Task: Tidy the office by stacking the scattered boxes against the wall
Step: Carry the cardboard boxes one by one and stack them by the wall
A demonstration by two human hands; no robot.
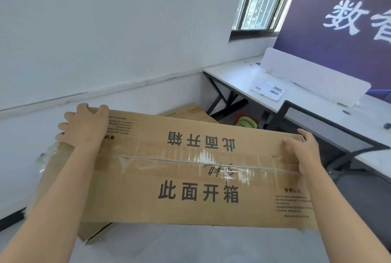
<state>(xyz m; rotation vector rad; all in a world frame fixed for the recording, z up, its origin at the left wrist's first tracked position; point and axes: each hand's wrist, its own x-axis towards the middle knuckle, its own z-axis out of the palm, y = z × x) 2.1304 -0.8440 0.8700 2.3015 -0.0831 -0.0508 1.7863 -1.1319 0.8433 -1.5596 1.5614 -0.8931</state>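
Midway, it seems: a long flat brown cardboard box [196, 169], taped along its seam and printed with black characters, is held level near the white wall [105, 30]. The left hand [84, 127] and right hand [302, 152] clasp its two ends. Two more cardboard boxes lie below: one beneath [93, 233], another [188, 112] by the wall.

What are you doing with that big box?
A person is holding a long, flat cardboard box with both hands: the left hand grips its far left corner and the right hand grips its right end. The box's top is sealed with clear tape. Another cardboard box lies beneath it on the floor by the white wall, and more flat cardboard sits in the corner near the desk.
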